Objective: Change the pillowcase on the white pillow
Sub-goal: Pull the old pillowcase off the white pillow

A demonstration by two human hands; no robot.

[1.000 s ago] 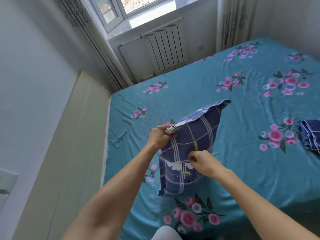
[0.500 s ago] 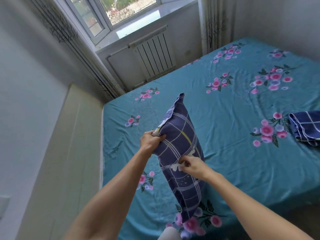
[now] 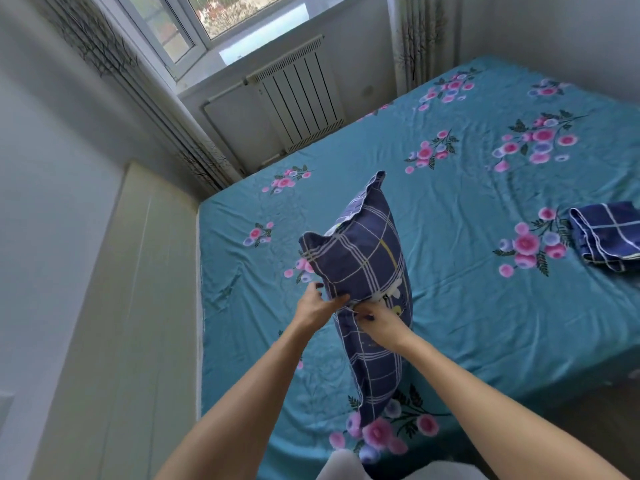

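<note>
Pillow (image 3: 360, 271), frame centre, upright on bed (image 3: 467, 306): left hand (image 3: 317, 304) and right hand (image 3: 379, 322) both pinch navy checked pillowcase mid-edge; advise firm grip, peel evenly

Daylight enters a window (image 3: 221, 19) above a white radiator (image 3: 298, 98), between patterned curtains (image 3: 420, 39), beside pale walls (image 3: 45, 168).
</note>
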